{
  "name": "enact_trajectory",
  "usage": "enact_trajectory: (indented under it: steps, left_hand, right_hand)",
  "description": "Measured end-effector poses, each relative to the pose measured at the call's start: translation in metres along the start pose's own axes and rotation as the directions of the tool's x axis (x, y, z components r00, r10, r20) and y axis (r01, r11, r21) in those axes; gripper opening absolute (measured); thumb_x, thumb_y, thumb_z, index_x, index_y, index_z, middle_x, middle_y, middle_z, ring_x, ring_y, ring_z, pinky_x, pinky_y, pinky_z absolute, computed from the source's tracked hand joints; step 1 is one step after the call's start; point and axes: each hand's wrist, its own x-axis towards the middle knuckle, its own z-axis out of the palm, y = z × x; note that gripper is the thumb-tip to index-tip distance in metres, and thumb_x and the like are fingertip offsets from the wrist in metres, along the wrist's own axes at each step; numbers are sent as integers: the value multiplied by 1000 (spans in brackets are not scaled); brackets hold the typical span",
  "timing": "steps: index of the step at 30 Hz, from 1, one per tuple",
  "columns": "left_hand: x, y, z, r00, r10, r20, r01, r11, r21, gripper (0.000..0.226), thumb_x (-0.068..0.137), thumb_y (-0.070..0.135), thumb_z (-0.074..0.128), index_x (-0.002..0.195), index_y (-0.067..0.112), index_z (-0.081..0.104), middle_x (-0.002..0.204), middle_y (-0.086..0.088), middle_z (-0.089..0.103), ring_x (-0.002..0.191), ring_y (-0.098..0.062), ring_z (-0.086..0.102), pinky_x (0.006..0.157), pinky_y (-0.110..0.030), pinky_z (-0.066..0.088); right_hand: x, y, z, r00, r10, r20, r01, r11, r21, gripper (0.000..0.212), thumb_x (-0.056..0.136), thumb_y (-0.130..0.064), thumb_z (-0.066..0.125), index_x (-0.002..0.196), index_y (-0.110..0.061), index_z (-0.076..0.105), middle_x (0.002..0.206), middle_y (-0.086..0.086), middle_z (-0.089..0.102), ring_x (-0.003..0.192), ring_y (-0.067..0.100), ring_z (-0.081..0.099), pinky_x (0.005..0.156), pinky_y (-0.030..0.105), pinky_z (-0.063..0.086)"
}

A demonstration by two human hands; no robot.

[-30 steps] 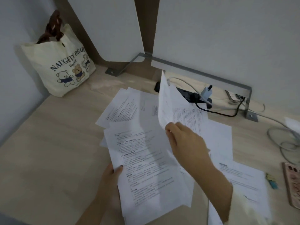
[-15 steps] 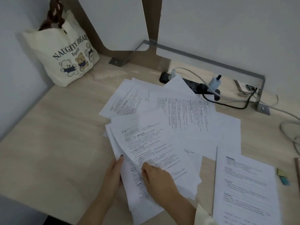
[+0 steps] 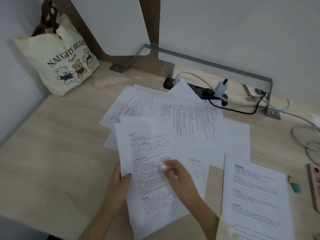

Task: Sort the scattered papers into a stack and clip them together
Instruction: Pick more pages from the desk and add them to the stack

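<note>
Head view: the gathered stack of papers (image 3: 152, 170) lies near the desk's front edge, its left edge gripped by the left hand (image 3: 119, 184) with the thumb on top, while the right hand (image 3: 180, 179) rests blurred on the top sheet, its grip impossible to tell. Loose sheets (image 3: 194, 122) fan out from 11 to 2 o'clock of the stack, and another sheet (image 3: 254, 196) lies at 4. Farther out on the desk (image 3: 52, 153), a tote bag (image 3: 58, 61) stands at 10 o'clock and a power strip (image 3: 168, 83) lies at 1.

The sheet (image 3: 149, 149) that the right hand (image 3: 178, 177) held raised a second ago now lies flat on the stack (image 3: 155, 220) gripped by the left hand (image 3: 118, 183). It has swung from its fanned angle nearly square with the sheets beneath, under blurred fingers (image 3: 168, 166).
</note>
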Motion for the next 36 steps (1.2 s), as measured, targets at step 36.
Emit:
enact_trajectory:
  steps: [36]
  left_hand:
    - [-22, 94, 45, 950, 309, 41, -310, 950, 20, 38, 89, 6, 54, 122, 24, 52, 108, 20, 61, 84, 21, 58, 65, 3, 43]
  right_hand:
    - [-19, -41, -105, 989, 121, -86, -65, 874, 482, 29, 81, -28, 67, 110, -21, 66, 109, -1, 71, 100, 16, 66, 94, 37, 51]
